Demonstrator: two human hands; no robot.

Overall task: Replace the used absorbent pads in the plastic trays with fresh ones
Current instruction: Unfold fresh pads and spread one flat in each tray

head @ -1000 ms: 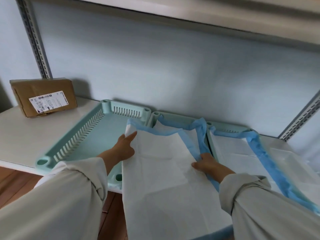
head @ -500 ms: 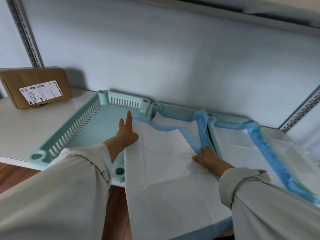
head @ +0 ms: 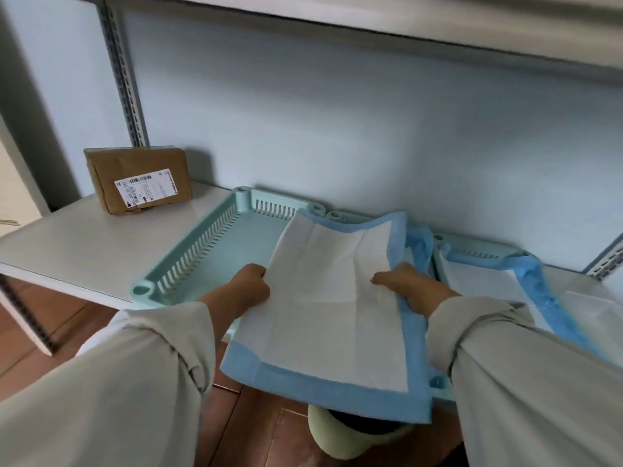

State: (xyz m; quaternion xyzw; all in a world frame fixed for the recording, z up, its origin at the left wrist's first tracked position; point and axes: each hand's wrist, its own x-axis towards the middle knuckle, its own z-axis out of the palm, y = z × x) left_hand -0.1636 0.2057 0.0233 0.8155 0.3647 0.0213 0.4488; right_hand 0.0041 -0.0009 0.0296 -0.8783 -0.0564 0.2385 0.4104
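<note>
A white absorbent pad with a blue border [head: 337, 308] is lifted between both hands, its near end hanging over the shelf edge. My left hand [head: 247, 286] grips its left edge and my right hand [head: 408, 284] grips its right edge. Its far left corner lies over the bare mint-green slotted tray [head: 209, 251] on the left. The middle tray [head: 337, 215] is mostly hidden under the pad. A third tray [head: 478, 246] on the right holds a pad with a crumpled blue edge [head: 532, 284].
A brown cardboard box with a label [head: 141, 180] stands at the back left of the white shelf [head: 84, 244]. A pale green bin [head: 350, 439] sits on the floor below the pad. Another shelf runs overhead, and metal uprights flank the wall.
Both hands have taken hold of the pad's side edges and lifted it; before, the left hand lay flat on its far corner. The pad has shifted left and its blue near border now shows.
</note>
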